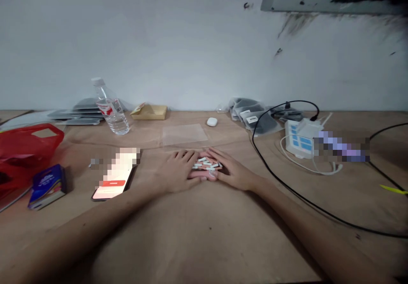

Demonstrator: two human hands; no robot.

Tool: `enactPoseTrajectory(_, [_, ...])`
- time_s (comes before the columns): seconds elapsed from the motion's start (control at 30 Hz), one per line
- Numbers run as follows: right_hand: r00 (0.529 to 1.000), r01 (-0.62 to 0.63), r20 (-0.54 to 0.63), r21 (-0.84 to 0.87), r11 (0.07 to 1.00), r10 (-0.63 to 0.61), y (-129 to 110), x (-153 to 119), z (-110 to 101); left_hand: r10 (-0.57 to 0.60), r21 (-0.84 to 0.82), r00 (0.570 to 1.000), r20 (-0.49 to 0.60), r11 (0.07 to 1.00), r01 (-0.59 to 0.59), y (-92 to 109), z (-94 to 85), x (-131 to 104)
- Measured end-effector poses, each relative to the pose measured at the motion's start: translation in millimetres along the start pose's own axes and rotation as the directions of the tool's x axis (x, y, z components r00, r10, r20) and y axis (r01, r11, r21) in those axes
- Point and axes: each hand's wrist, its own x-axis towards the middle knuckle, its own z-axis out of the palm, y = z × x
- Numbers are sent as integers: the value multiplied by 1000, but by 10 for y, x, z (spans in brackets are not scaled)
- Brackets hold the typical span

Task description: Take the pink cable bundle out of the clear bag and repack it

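In the middle of the tabletop lies a small heap of short white-and-orange sticks, with a pink edge like a shallow dish's showing around it. My left hand curves about the heap's left side, its fingers over the far edge and its thumb along the near one. From the right, my right hand holds the other side, fingers at the back and thumb at the front. Both hands cover much of the pink thing, so its full shape is hidden. What the sticks are is too small to tell.
Left are a phone, a blue box, a red bag and a water bottle. Behind lie a clear sheet, cardboard tray, white case and grey packets. Right: a power strip and black cable.
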Motion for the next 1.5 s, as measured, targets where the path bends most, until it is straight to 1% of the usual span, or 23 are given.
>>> enactPoseTrajectory(0.07, [1000,-12,-1,-1,1000,12,32,-14,-16,89,-16,994,67,996,-88,-85,-57,5])
enactPoseTrajectory(0.13, [999,-26,-19,-11,1000,26,51,-30,-29,120,-8,990,72,993,-120,-137,-79,6])
enactPoseTrajectory(0.23, [999,-43,-5,-37,998,42,35,-44,-33,95,12,995,24,995,-95,-127,-50,2])
enactPoseTrajectory(0.33, [999,-41,23,-84,996,43,-52,-32,-22,80,-10,997,0,997,-80,-64,-20,-5])
enactPoseTrajectory(0.37, [999,-43,5,-109,993,44,-94,-22,-16,75,-20,997,-7,997,-75,-45,-18,-7])
enactPoseTrajectory(0.47, [994,-58,-104,-183,981,40,-223,12,9,47,-50,999,-26,998,-48,-17,-12,-7])
enactPoseTrajectory(0.53, [988,-42,-153,-208,977,10,-280,31,33,37,-72,998,-44,997,-41,-22,14,2])
enactPoseTrajectory(0.63, [991,41,-115,-211,977,-67,-295,52,64,54,-147,992,-110,987,-70,-49,84,27])
enactPoseTrajectory(0.73, [991,111,-45,-209,972,-122,-249,75,50,55,-250,969,-241,961,-117,-85,121,60])
enactPoseTrajectory(0.8, [988,146,-25,-212,966,-154,-206,88,-3,34,-254,948,-316,960,-119,-112,90,83])
enactPoseTrajectory(0.87, [982,179,-13,-220,959,-186,-163,91,-89,6,-212,938,-346,974,-85,-145,18,102])
enactPoseTrajectory(0.93, [979,202,9,-244,949,-206,-126,77,-194,-27,-161,947,-322,987,-27,-187,-70,113])
enactPoseTrajectory(1.03, [974,220,23,-321,921,-225,-110,41,-322,-83,-84,979,-185,994,68,-251,-169,113])
enactPoseTrajectory(1.1, [973,215,0,-366,905,-231,-144,28,-339,-82,-28,992,-95,996,80,-272,-202,111])
enactPoseTrajectory(1.17, [975,194,-24,-393,899,-220,-218,34,-283,-76,32,996,-46,996,78,-261,-228,116])
enactPoseTrajectory(1.27, [983,136,-57,-423,896,-176,-378,71,-103,-116,57,992,-46,991,119,-207,-273,138])
enactPoseTrajectory(1.37, [990,101,-47,-405,909,-131,-503,111,68,-122,-22,990,-68,992,121,-191,-286,152])
enactPoseTrajectory(1.43, [993,77,-50,-404,911,-106,-519,126,113,-103,-59,990,-96,993,98,-233,-249,151])
enactPoseTrajectory(1.5, [995,69,-43,-393,917,-93,-483,129,87,-85,-46,991,-104,996,81,-298,-191,145])
